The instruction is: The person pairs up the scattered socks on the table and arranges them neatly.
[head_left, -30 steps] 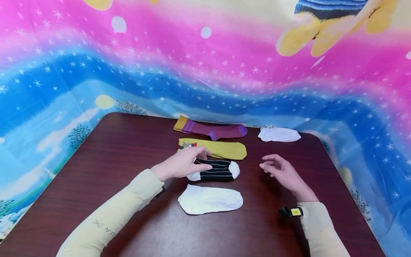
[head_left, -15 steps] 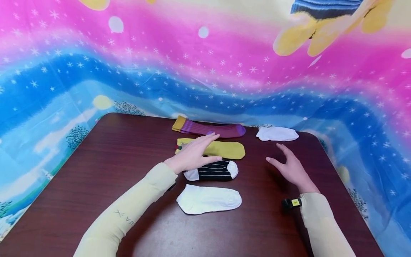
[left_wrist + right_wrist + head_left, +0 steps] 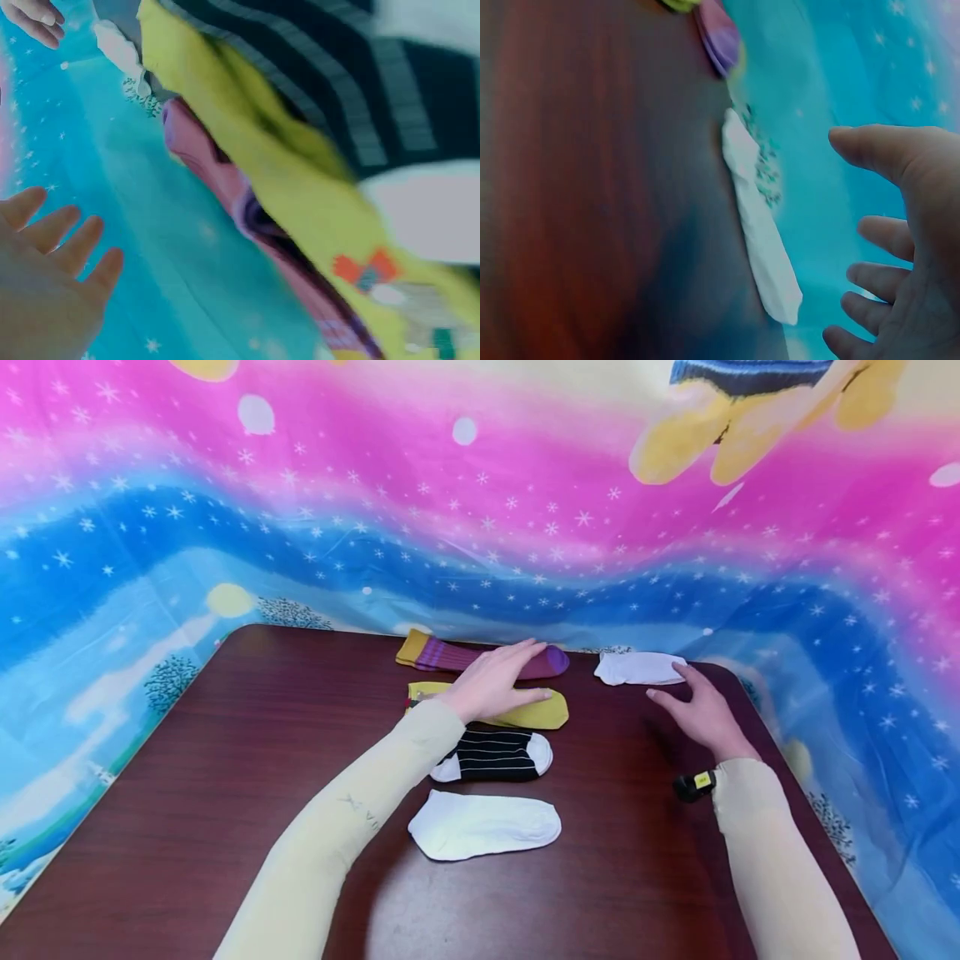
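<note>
My left hand [image 3: 497, 682] hovers with straight fingers over the yellow sock [image 3: 551, 710] and the purple sock [image 3: 457, 657] with a mustard cuff; it grips nothing. My right hand [image 3: 701, 710] is held with fingers spread, just on the near side of a small white sock [image 3: 637, 669] at the back right, its fingertips overlapping that sock's right end in the head view. In the right wrist view the fingers stand apart from the white sock [image 3: 761, 232]. A black striped sock [image 3: 497, 755] with white ends lies below the yellow one, and a larger white sock [image 3: 486, 827] lies nearest me.
The socks rest on a dark brown wooden table [image 3: 225, 777]. A colourful printed cloth [image 3: 420, 527] hangs directly behind the table's back edge and round its sides. My right wrist wears a black band [image 3: 694, 785] with a yellow label.
My left hand has moved right and farther back, from the striped sock to above the yellow and purple ones. The right hand has moved toward the back-right white sock, its fingers spreading.
</note>
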A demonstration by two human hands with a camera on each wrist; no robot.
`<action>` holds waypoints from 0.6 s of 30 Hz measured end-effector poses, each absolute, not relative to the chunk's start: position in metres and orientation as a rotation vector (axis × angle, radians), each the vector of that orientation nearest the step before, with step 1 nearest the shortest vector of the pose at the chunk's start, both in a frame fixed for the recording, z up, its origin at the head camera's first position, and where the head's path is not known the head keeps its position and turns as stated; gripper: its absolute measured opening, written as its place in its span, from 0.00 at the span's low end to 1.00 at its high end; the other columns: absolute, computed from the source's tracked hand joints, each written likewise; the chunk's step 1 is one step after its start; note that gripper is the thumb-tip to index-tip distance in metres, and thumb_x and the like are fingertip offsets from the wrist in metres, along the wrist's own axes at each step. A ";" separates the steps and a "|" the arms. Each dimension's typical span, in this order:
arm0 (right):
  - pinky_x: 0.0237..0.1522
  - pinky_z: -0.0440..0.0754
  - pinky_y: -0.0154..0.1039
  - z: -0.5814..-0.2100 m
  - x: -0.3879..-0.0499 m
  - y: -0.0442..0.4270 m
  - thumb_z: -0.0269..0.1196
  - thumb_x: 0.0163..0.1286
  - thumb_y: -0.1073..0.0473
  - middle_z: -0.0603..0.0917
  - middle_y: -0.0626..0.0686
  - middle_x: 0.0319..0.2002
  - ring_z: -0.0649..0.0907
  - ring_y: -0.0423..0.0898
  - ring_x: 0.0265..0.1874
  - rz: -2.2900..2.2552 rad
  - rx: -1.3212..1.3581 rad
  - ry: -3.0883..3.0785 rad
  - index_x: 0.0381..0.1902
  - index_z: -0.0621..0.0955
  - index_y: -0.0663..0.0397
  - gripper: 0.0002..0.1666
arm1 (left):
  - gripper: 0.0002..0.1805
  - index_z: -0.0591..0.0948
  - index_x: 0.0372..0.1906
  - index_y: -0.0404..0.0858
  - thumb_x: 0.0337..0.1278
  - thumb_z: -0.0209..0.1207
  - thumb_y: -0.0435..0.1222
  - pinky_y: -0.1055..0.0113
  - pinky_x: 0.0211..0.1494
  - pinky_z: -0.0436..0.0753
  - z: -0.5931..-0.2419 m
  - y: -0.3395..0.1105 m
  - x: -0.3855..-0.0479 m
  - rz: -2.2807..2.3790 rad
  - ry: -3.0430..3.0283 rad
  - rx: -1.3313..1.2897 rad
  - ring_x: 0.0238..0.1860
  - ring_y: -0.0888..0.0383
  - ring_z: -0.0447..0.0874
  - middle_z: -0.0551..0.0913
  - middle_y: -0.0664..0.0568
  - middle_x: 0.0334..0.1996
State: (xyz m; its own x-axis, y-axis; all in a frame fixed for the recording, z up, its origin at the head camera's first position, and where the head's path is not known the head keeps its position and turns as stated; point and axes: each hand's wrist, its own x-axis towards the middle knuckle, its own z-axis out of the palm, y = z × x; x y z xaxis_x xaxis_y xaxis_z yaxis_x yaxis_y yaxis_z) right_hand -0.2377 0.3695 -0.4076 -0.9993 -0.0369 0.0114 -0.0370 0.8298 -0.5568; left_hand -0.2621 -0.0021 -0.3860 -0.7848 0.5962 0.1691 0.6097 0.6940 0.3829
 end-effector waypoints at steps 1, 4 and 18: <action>0.66 0.54 0.73 -0.405 -0.241 0.373 0.57 0.74 0.32 0.49 0.72 0.78 0.51 0.73 0.74 0.917 0.044 -3.000 0.81 0.50 0.61 0.56 | 0.46 0.57 0.81 0.48 0.67 0.54 0.66 0.51 0.76 0.56 -0.384 0.004 -0.267 -0.655 -2.851 -1.020 0.77 0.49 0.55 0.55 0.52 0.80; 0.65 0.56 0.73 -0.395 -0.248 0.383 0.56 0.74 0.31 0.49 0.72 0.77 0.54 0.74 0.73 0.942 -0.003 -3.000 0.81 0.48 0.61 0.57 | 0.46 0.59 0.81 0.48 0.66 0.54 0.66 0.51 0.75 0.57 -0.380 0.020 -0.281 -0.652 -2.833 -1.009 0.76 0.50 0.57 0.58 0.52 0.79; 0.66 0.56 0.72 -0.385 -0.285 0.384 0.52 0.75 0.30 0.44 0.72 0.78 0.51 0.74 0.73 1.014 -0.087 -3.113 0.81 0.47 0.62 0.56 | 0.45 0.60 0.81 0.50 0.65 0.58 0.64 0.55 0.71 0.66 -0.394 0.085 -0.312 -0.609 -2.936 -0.923 0.74 0.54 0.62 0.63 0.56 0.76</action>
State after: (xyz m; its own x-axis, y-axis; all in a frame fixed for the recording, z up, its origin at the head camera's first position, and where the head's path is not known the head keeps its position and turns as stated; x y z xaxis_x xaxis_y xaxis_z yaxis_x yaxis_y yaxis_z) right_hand -0.2849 0.3838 -0.3854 -0.9897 0.0089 -0.1430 0.0914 0.8078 -0.5824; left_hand -0.3122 0.0847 -0.3935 -0.8268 0.5500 0.1179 0.5515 0.7514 0.3622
